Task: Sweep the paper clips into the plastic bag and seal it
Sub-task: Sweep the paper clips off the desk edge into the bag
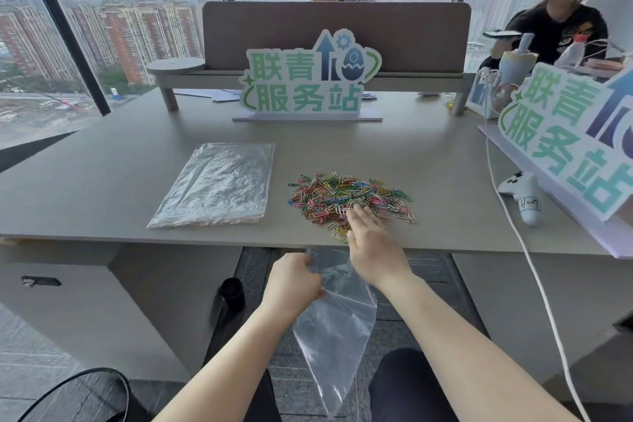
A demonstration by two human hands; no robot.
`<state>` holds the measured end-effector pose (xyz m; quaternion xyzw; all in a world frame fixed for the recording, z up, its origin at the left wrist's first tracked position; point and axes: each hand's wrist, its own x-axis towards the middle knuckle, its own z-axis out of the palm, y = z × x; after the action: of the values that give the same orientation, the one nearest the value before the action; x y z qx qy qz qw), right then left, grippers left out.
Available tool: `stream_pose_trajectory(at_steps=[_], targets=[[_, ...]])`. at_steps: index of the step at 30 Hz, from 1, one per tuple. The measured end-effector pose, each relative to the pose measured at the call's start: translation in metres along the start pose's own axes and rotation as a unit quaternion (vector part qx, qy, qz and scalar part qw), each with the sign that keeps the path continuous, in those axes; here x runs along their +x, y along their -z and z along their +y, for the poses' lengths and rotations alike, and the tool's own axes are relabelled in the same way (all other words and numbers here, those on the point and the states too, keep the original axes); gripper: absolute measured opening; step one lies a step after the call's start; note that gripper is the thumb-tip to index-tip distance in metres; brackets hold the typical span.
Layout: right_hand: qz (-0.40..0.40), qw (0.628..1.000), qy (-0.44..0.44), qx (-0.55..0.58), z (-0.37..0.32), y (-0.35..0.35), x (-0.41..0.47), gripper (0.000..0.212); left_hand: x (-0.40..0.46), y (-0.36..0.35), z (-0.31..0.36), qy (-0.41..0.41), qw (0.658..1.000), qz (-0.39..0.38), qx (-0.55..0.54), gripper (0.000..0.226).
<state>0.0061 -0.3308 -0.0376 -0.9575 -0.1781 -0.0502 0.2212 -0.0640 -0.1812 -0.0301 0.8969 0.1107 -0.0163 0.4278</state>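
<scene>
A heap of coloured paper clips (346,197) lies on the grey table (445,161) close to its front edge. My right hand (368,241) rests flat on the near side of the heap, fingers spread over the clips. Just below the table edge my left hand (294,283) pinches the mouth of a clear plastic bag (337,332), which hangs down under the edge. The bag looks empty.
A stack of clear plastic bags (219,181) lies left of the clips. A white game controller (522,195) and a white cable (513,216) sit to the right. Signs (305,79) stand behind and at right (565,134). Two people sit beyond the divider.
</scene>
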Motion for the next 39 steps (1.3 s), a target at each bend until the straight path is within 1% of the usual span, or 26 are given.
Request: stream_pose_trajectory(at_steps=[3,5,7,10,13,16,18,27,30,36,37,39], targets=[[-0.006,1.0,0.012,-0.003,-0.008,-0.004,-0.001,0.05,0.0,0.0,-0.001,0.007,1.0,0.006,-0.017,0.021],[-0.003,1.0,0.027,0.005,-0.012,-0.006,-0.001,0.049,0.0,0.0,-0.002,0.012,0.999,0.014,-0.032,0.027],[0.019,0.999,0.032,0.031,-0.013,-0.005,-0.001,0.048,-0.001,0.001,-0.003,0.014,0.999,0.018,-0.039,0.033],[0.053,0.998,0.002,0.04,-0.004,0.002,0.0,0.048,-0.003,0.003,-0.005,0.021,0.998,0.019,-0.056,0.044],[0.032,0.999,-0.023,0.003,0.003,0.005,-0.003,0.049,-0.005,0.006,-0.005,0.025,0.997,0.022,-0.064,0.044],[0.018,0.999,-0.014,-0.024,-0.001,0.002,-0.009,0.051,-0.006,0.006,-0.006,0.028,0.996,0.027,-0.075,0.049],[0.015,0.999,-0.007,-0.032,-0.007,0.0,-0.011,0.052,-0.006,0.007,-0.006,0.03,0.996,0.029,-0.078,0.047],[-0.054,0.998,-0.011,-0.023,-0.031,-0.001,-0.016,0.055,-0.005,0.006,-0.01,0.016,0.995,0.047,-0.084,0.05],[-0.06,0.998,-0.009,-0.026,-0.038,-0.002,-0.019,0.055,-0.005,0.006,-0.01,0.02,0.995,0.049,-0.089,0.053],[-0.061,0.998,0.0,-0.02,-0.047,-0.004,-0.028,0.054,-0.005,0.009,-0.009,0.029,0.994,0.052,-0.092,0.048],[-0.061,0.998,0.002,-0.017,-0.049,-0.004,-0.03,0.054,-0.005,0.009,-0.009,0.027,0.994,0.055,-0.092,0.05],[-0.06,0.998,0.007,-0.006,-0.051,-0.005,-0.033,0.053,-0.004,0.01,-0.01,0.024,0.994,0.061,-0.088,0.062]])
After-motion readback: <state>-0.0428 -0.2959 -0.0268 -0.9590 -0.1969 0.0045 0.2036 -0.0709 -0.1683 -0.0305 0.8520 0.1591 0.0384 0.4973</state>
